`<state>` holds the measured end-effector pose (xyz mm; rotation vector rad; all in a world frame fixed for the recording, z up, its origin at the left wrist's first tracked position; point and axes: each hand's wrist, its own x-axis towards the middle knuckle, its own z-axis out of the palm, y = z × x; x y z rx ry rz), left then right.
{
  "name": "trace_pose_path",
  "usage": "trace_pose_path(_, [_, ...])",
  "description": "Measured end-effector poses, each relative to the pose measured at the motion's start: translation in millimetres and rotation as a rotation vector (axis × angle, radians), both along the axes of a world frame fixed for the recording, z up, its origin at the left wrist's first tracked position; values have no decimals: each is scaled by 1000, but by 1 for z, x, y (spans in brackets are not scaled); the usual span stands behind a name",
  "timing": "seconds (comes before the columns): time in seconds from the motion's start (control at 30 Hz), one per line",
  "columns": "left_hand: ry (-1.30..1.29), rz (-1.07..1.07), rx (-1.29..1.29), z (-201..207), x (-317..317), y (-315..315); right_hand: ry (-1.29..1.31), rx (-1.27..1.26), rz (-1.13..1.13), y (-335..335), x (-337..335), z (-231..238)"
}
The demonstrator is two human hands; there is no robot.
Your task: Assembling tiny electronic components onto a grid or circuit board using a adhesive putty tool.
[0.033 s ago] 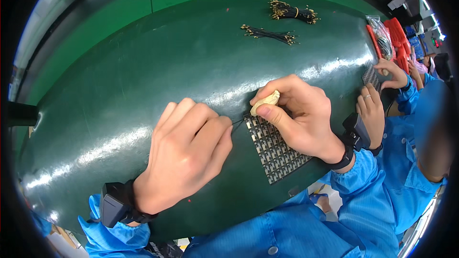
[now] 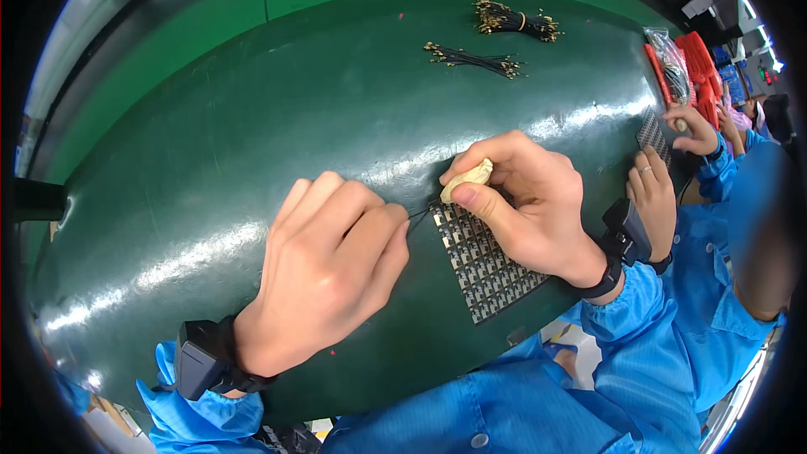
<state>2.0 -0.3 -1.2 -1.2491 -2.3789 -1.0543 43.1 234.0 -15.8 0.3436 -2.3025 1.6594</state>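
My left hand (image 2: 332,261) is closed in a pinch at the left of the board, with a thin black cable (image 2: 419,213) running from its fingertips to the board's upper left corner. In my right hand (image 2: 542,214), thumb and forefinger grip a pale yellow, lumpy piece (image 2: 467,182), its lower end pressed at that same corner. What its tip touches is hidden. The circuit board panel (image 2: 483,277), a grid of many small dark and silvery units, lies on the green table below my right hand, which covers part of it.
Toward the far side of the green tabletop (image 2: 210,134) lie a tied bundle of black cables (image 2: 514,21) with gold ends and a smaller loose bunch (image 2: 473,59). At the right, a co-worker's hands (image 2: 654,193) are at another panel (image 2: 652,136), near red bins (image 2: 696,63) and a clear bag (image 2: 668,63).
The co-worker's far hand has shifted slightly at the right. My own hands, the cable and the board look unmoved.
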Motion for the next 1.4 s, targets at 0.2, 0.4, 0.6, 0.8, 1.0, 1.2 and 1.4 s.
trace_pose_path(0.2, [8, 0, 2, -2, 1, 0, 64, 167, 11, 3, 3, 5])
trace_pose_path(0.4, [-3, -1, -2, -5, -1, 1, 165, 231, 49, 3, 2, 5])
trace_pose_path(0.6, [9, -10, 0, -8, -2, 1, 170, 209, 41, 3, 2, 2])
trace_pose_path(0.8, [23, 15, -8, -4, 4, -5, 233, 303, 101, -4, 3, 10])
trace_pose_path(1.0, [2, -12, 7, -10, -1, -3, 341, 359, 112, -4, -2, 6])
trace_pose_path(1.2, [-29, -55, 29, -10, 1, -3, 292, 403, 95, -4, 1, 6])
trace_pose_path(1.4, [-8, -91, -27, -13, 1, -7, 90, 136, 27, -5, 5, -5])
